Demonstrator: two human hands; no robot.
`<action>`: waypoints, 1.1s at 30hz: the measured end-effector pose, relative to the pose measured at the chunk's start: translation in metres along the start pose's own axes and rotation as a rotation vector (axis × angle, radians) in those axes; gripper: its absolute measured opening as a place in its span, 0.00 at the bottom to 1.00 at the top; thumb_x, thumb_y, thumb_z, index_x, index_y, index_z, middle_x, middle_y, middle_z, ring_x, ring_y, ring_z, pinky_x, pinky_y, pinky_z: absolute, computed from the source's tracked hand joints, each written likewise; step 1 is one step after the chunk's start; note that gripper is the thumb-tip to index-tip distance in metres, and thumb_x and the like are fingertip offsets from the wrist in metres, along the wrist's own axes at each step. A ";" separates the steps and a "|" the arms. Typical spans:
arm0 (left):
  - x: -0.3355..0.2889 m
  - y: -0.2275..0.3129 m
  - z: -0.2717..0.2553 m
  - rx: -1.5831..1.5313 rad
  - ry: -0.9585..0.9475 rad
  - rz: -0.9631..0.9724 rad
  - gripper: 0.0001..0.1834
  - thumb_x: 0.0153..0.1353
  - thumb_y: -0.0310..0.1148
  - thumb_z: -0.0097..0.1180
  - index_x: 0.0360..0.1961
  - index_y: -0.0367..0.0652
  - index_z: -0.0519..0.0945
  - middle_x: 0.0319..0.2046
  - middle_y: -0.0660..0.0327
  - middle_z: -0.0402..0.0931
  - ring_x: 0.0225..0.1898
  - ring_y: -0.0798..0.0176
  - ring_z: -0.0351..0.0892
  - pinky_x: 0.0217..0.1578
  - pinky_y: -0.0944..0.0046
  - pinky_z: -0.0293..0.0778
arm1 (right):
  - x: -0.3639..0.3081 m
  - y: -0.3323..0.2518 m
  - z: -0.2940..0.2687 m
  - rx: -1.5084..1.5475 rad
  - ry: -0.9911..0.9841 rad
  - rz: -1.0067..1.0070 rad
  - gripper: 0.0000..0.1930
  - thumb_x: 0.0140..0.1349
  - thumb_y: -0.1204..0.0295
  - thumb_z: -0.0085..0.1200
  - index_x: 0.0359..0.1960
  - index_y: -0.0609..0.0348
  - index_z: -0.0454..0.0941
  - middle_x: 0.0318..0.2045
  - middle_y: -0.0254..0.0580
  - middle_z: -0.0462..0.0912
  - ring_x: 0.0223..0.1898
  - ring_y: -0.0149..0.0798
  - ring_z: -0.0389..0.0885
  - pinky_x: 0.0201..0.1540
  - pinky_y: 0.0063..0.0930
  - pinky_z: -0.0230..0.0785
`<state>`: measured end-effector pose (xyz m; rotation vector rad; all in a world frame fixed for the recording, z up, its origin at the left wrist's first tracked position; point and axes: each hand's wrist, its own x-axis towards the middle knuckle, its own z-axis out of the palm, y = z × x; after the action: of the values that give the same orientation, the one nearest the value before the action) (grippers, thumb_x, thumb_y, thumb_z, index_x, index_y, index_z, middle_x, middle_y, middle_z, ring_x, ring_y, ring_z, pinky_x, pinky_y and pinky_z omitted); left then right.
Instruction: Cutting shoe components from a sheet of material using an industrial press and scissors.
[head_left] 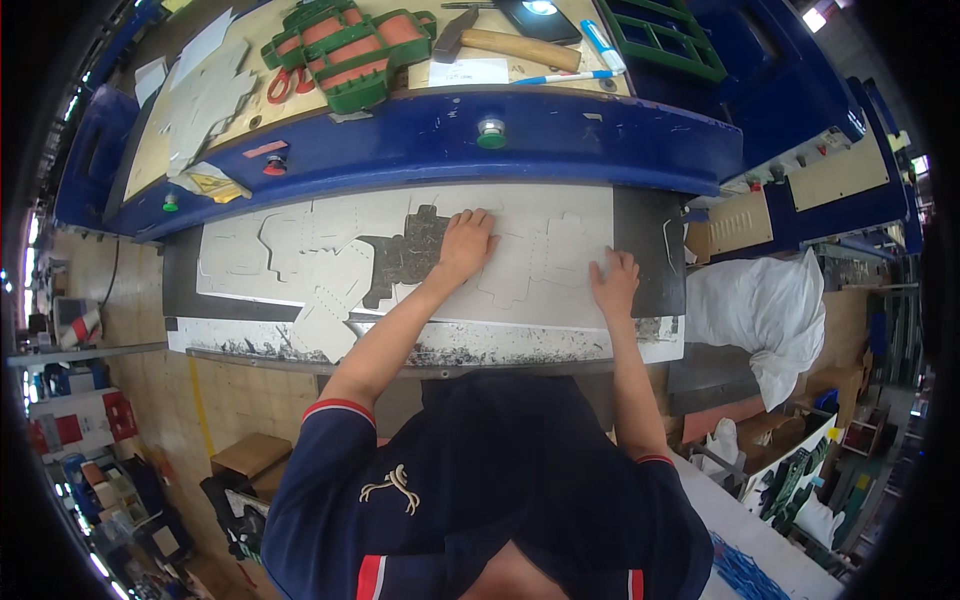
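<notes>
A long grey cardboard sheet (530, 305) lies on the machine's dark bed, scored with cut outlines. My left hand (470, 243) rests on the sheet, fingers laid over its surface beside a hole (412, 250) shaped like a box blank, through which the dark bed shows. At the sheet's right edge is my right hand (616, 283), thumb and fingers apart, touching or just over the edge. A loose cut-out cardboard blank (335, 290) lies across the sheet left of the hole and hangs over its near edge.
Beyond the bed runs a blue machine beam (400, 140) with a green button (491, 133). On the board above sit green cutting dies (350, 50), red scissors (280, 86), a hammer (520, 48), a phone (540, 20) and markers (602, 45). A white sack (750, 310) stands at right.
</notes>
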<state>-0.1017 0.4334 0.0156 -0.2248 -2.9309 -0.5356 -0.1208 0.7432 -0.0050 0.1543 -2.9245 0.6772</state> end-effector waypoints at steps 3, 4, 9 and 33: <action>0.012 -0.003 0.000 0.016 0.012 -0.002 0.17 0.56 0.39 0.59 0.43 0.39 0.76 0.44 0.55 0.74 0.48 0.50 0.72 0.51 0.51 0.68 | 0.016 0.004 0.005 0.081 0.051 0.015 0.19 0.55 0.62 0.62 0.46 0.57 0.78 0.46 0.50 0.75 0.49 0.53 0.71 0.52 0.48 0.64; 0.012 -0.003 0.001 -0.008 0.027 -0.020 0.18 0.56 0.40 0.60 0.42 0.39 0.76 0.44 0.55 0.74 0.48 0.50 0.73 0.51 0.51 0.68 | 0.018 0.007 0.006 0.153 0.067 0.032 0.18 0.53 0.62 0.63 0.43 0.57 0.79 0.43 0.50 0.77 0.47 0.54 0.72 0.51 0.47 0.65; 0.036 -0.014 -0.007 -0.028 -0.205 -0.094 0.19 0.55 0.43 0.62 0.41 0.41 0.78 0.43 0.56 0.76 0.51 0.52 0.72 0.52 0.50 0.66 | 0.028 0.014 0.013 0.168 -0.017 0.159 0.16 0.51 0.61 0.65 0.37 0.57 0.79 0.37 0.50 0.78 0.45 0.53 0.73 0.49 0.44 0.66; -0.029 0.024 0.031 0.099 0.082 0.027 0.34 0.66 0.48 0.47 0.68 0.40 0.61 0.67 0.37 0.53 0.71 0.37 0.48 0.68 0.43 0.47 | 0.020 -0.065 0.038 -0.045 -0.286 -0.380 0.33 0.68 0.57 0.44 0.72 0.52 0.52 0.72 0.47 0.53 0.74 0.48 0.47 0.73 0.52 0.37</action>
<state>-0.0727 0.4631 -0.0103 -0.2243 -2.8606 -0.3847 -0.1358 0.6673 -0.0080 0.8404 -3.0336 0.5649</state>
